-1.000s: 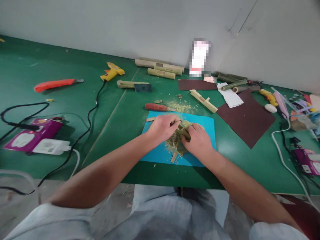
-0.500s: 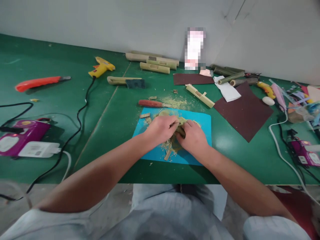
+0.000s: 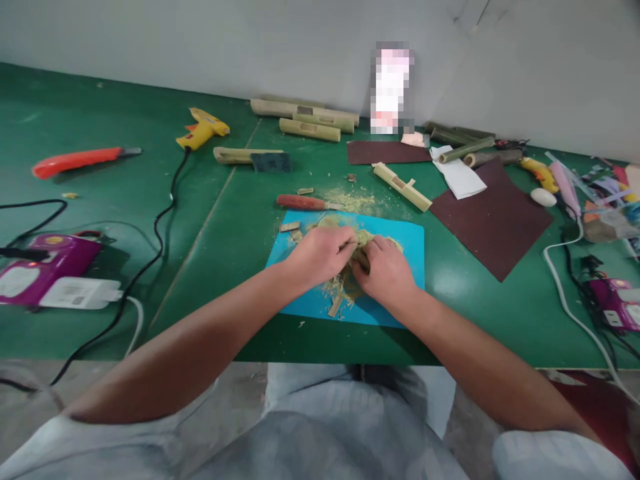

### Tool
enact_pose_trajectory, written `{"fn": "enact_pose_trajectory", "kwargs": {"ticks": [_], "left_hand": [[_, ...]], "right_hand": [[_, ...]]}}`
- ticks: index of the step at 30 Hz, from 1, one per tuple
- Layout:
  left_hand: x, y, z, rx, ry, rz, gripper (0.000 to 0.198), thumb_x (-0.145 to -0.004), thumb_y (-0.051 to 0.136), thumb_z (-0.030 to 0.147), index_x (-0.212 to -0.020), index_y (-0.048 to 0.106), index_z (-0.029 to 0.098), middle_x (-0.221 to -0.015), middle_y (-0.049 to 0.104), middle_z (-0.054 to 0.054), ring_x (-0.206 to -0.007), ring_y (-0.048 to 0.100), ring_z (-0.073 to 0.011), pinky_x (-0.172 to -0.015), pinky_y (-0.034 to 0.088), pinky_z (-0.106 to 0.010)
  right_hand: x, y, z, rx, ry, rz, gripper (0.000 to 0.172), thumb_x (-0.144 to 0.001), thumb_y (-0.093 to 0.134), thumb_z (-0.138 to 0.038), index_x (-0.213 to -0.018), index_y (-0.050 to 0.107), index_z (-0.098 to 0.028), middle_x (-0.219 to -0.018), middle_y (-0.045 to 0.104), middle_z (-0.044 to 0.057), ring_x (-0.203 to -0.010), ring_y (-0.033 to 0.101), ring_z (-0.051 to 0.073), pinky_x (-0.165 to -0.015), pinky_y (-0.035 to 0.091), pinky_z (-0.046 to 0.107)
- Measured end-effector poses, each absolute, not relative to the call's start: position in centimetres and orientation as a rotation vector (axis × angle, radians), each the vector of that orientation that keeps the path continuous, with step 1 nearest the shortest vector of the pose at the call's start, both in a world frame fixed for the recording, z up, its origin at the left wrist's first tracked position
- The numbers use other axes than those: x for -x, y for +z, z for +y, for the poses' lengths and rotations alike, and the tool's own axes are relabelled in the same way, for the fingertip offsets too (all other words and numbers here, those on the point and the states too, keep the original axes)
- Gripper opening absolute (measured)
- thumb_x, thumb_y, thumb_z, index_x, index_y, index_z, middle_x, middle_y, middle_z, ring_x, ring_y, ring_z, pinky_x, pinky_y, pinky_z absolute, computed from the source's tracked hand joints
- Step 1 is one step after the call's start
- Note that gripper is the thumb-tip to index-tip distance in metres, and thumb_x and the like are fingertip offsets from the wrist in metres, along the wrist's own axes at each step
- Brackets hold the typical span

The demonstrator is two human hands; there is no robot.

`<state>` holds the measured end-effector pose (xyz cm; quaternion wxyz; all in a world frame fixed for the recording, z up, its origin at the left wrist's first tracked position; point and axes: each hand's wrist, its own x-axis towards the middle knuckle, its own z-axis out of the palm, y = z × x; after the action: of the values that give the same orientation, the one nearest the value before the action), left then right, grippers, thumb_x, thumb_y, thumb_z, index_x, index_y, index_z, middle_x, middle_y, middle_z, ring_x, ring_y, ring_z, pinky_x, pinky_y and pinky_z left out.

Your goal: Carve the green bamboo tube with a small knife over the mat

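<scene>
Two hands nearly meet over a blue sheet [image 3: 413,248], the right hand [image 3: 389,268] wrapped firmly round a short bamboo piece [image 3: 363,259], the left hand [image 3: 321,252] with its fingertips pinched together just beside it, on what I cannot tell. The step looks like scraping or trimming amid the loose shavings [image 3: 336,291], and the next move seems to call for a steady right grip and small, controlled left strokes. Compared with a second ago, the hands sit closer and hide more of the bamboo, while the red-handled tool [image 3: 301,202] lies unmoved beyond the sheet.
</scene>
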<state>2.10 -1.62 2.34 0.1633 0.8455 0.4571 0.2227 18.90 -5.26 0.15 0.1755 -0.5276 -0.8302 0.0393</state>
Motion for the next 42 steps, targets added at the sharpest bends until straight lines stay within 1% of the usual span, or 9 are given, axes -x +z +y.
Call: {"fn": "enact_pose_trajectory", "kwargs": {"ticks": [4,8,14,19,24,29,34,39,42], "left_hand": [[-2.55,3.08,-1.64,-2.399,0.537,1.374,0.019,-0.093,0.052,0.019,-0.079,0.065,0.017,-0.071,0.066,-0.002,-0.065,0.056,-0.0145,-0.059,0.034,-0.026],[-2.45,3.42,-1.86,-2.400,0.469,1.363,0.018,-0.091,0.052,0.018,-0.077,0.063,0.018,-0.066,0.062,-0.001,-0.061,0.053,-0.0144,-0.058,0.032,-0.027],[-2.52,3.29,-1.78,-2.356,0.510,1.394,0.018,-0.092,0.051,0.021,-0.079,0.063,0.018,-0.070,0.064,-0.003,-0.064,0.055,-0.0152,-0.058,0.032,-0.027],[-2.36,3.34,-1.75,-2.354,0.513,1.339,0.017,-0.090,0.052,0.017,-0.076,0.062,0.018,-0.064,0.061,0.000,-0.059,0.052,-0.0134,-0.056,0.031,-0.027],[-2.34,3.19,-1.76,-2.355,0.548,1.383,0.016,-0.090,0.054,0.020,-0.076,0.061,0.018,-0.067,0.062,-0.001,-0.062,0.053,-0.0140,-0.057,0.032,-0.027],[-2.19,3.18,-2.02,-2.335,0.542,1.362,0.016,-0.090,0.053,0.018,-0.076,0.060,0.018,-0.064,0.061,0.000,-0.059,0.052,-0.0129,-0.056,0.033,-0.026],[-2.50,2.92,-1.81,-2.367,0.586,1.378,0.018,-0.092,0.052,0.021,-0.075,0.059,0.018,-0.068,0.062,-0.001,-0.062,0.054,-0.0139,-0.058,0.034,-0.027],[-2.27,3.11,-2.12,-2.350,0.532,1.373,0.015,-0.090,0.052,0.018,-0.077,0.059,0.018,-0.066,0.061,0.000,-0.060,0.053,-0.0130,-0.058,0.035,-0.027],[-2.42,3.04,-2.07,-2.369,0.564,1.407,0.016,-0.091,0.051,0.020,-0.077,0.060,0.018,-0.069,0.063,-0.001,-0.063,0.054,-0.0138,-0.059,0.035,-0.027]], "right_hand": [[-18.92,0.15,-5.30,1.475,0.098,-2.352,0.018,-0.093,0.049,-0.029,-0.085,0.060,-0.017,-0.090,0.062,0.011,-0.085,0.055,0.024,-0.075,0.040,0.037],[-18.87,0.22,-5.39,1.530,0.113,-2.328,0.019,-0.093,0.050,-0.030,-0.082,0.060,-0.018,-0.088,0.062,0.010,-0.084,0.055,0.024,-0.073,0.039,0.036],[-18.84,0.37,-5.42,1.514,0.088,-2.352,0.019,-0.093,0.050,-0.030,-0.086,0.062,-0.017,-0.091,0.063,0.011,-0.084,0.055,0.024,-0.074,0.039,0.036],[-18.83,0.43,-5.44,1.547,0.090,-2.342,0.021,-0.093,0.050,-0.031,-0.083,0.062,-0.017,-0.088,0.062,0.011,-0.082,0.054,0.023,-0.072,0.037,0.035],[-18.78,0.33,-5.47,1.508,0.076,-2.349,0.022,-0.094,0.049,-0.030,-0.085,0.063,-0.016,-0.089,0.062,0.011,-0.081,0.053,0.023,-0.072,0.037,0.036],[-18.75,0.43,-5.56,1.522,0.089,-2.346,0.020,-0.093,0.051,-0.030,-0.086,0.063,-0.016,-0.089,0.062,0.011,-0.083,0.054,0.024,-0.071,0.037,0.035],[-18.70,0.54,-5.62,1.522,0.077,-2.365,0.022,-0.095,0.050,-0.030,-0.088,0.064,-0.015,-0.090,0.063,0.012,-0.083,0.054,0.024,-0.072,0.037,0.036],[-18.75,0.52,-5.64,1.513,0.099,-2.358,0.022,-0.095,0.049,-0.030,-0.086,0.063,-0.016,-0.089,0.062,0.012,-0.083,0.053,0.024,-0.071,0.036,0.035],[-18.72,0.55,-5.57,1.500,0.105,-2.377,0.024,-0.096,0.046,-0.029,-0.088,0.064,-0.015,-0.089,0.062,0.012,-0.082,0.052,0.024,-0.072,0.036,0.036]]}}
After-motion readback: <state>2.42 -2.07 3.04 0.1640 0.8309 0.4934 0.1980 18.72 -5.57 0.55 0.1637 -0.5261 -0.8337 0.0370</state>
